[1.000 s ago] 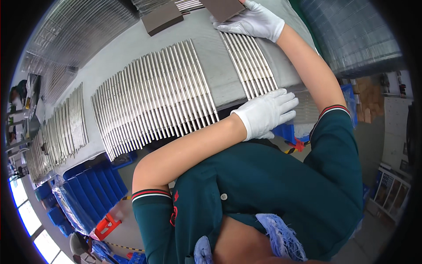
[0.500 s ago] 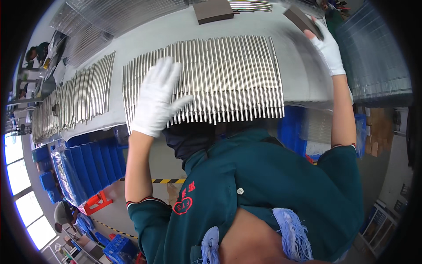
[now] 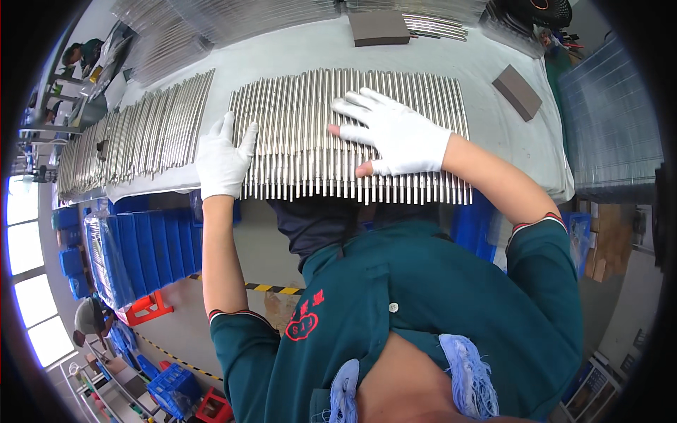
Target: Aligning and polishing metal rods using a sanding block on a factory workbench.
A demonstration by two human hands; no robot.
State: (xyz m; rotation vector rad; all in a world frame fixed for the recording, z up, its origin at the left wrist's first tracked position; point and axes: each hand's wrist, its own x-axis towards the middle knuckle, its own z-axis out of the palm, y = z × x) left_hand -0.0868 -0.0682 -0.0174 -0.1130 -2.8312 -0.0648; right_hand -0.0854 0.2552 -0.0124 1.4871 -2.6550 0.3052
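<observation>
A broad row of shiny metal rods [image 3: 303, 134] lies side by side on the white-covered table in front of me. My right hand [image 3: 398, 137], in a white glove with the thumb and one fingertip bare, rests flat across the right half of the row, fingers spread. At the row's left end is my gloved left hand [image 3: 227, 158], its fingers apart and pointing away from me, nothing gripped. A dark brown-grey block [image 3: 517, 92] lies alone on the table to the right of the rods.
Further left lies a second row of metal rods [image 3: 151, 134]. At the back are another brown block [image 3: 379, 29], a few rods [image 3: 437, 27] and clear plastic sheeting [image 3: 247, 14]. Blue bins [image 3: 151, 243] stand below the table's left side. Stacked clear trays [image 3: 606, 120] rise at the right.
My right hand has let go of the block, leaving it on the table, and moved left onto the rods. My left hand has shifted from over the rods to their left end.
</observation>
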